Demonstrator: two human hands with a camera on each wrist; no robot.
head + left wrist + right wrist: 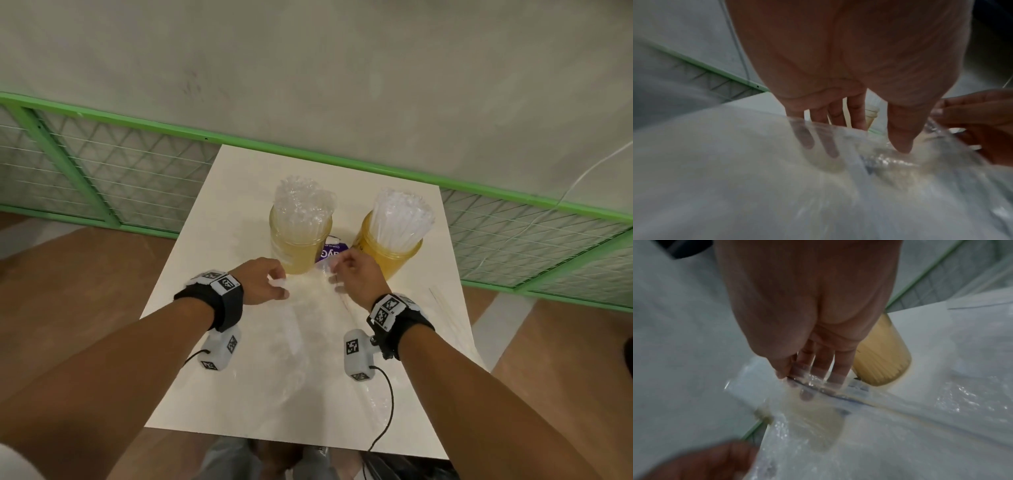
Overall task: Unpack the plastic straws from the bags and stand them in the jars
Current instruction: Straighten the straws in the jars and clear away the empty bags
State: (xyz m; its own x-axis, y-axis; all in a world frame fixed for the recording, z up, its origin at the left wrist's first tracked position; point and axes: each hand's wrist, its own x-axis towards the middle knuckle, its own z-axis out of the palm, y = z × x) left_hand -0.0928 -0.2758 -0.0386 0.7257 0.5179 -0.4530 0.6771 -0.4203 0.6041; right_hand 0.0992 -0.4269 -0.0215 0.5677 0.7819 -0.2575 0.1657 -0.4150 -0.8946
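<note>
A clear plastic bag (308,308) lay flat on the white table (212,377), near of two amber jars. Its far edge was held by both hands: the left hand (263,281) pinched the film between thumb and fingers at the left part of that edge, and the right hand (356,270) pinched it likewise at the right part, the fingers (806,395) being seen through the plastic in the right wrist view. Whether straws remained inside the bag could not be told; the film was glossy and blurred.

The left jar (299,245) held straws still wrapped in crinkled film, and the right jar (390,250) held a loose fan of clear straws (399,214). A purple label (330,251) was visible between the jars.

The bag was judged to be very light, limp and slippery, so a pinch at the mouth edge, one side to each hand, was thought the surest hold for parting it. The straws were judged light and stiff but easily scattered, best gathered as a bundle around the middle. The jars, standing just beyond the hands, were judged liable to be knocked.
</note>
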